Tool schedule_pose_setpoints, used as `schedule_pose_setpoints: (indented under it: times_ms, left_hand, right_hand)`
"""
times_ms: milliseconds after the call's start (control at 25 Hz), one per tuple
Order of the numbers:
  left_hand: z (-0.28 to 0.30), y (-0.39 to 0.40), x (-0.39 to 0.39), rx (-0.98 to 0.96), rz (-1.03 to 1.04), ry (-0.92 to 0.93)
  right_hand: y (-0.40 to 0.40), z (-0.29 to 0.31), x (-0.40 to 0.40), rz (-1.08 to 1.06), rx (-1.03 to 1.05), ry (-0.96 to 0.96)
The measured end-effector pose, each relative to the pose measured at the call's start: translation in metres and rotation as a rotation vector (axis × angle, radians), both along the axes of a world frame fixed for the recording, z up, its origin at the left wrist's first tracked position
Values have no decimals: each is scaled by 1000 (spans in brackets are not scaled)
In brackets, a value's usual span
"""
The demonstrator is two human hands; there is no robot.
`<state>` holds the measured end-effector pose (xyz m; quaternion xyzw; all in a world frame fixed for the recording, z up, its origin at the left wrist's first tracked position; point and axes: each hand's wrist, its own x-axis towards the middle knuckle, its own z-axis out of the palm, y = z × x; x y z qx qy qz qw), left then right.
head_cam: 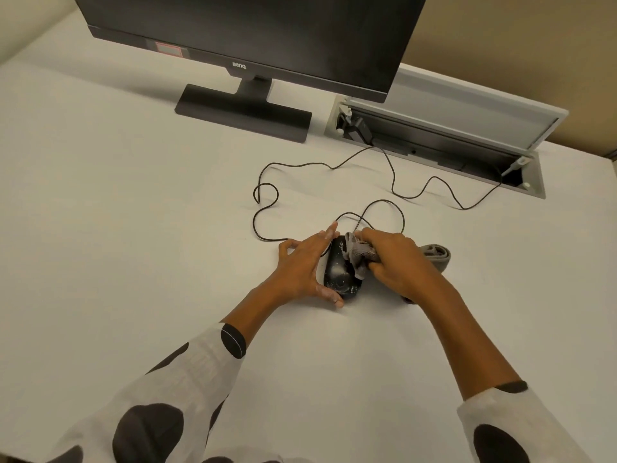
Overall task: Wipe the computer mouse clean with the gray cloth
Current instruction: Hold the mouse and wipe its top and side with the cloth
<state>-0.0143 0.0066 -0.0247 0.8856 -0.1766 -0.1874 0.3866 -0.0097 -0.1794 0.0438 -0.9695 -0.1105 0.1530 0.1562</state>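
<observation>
The white tabletop [133,212] carries a dark monitor [253,35] at twelve o'clock. Near centre lies the black, white-speckled computer mouse [340,275]. At its nine o'clock, the left hand [300,265] braces it, grip wide. At its three o'clock, the right hand [397,259] presses the gray cloth [359,253] against it, grip closed on the cloth.
</observation>
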Motion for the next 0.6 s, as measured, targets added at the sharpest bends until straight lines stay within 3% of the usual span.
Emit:
schedule_pose_setpoints:
  times_ms: [200,400,600]
  left_hand:
    - [-2,1,0,4,-8,-10]
    - [0,1,-1,-3,-12,-7]
    - [1,1,-1,0,-15,9]
  right_hand:
    - [-5,5,-34,27,118,34]
    - [-20,17,-45,-15,315,224]
    - [-25,15,-15,-115,226,58]
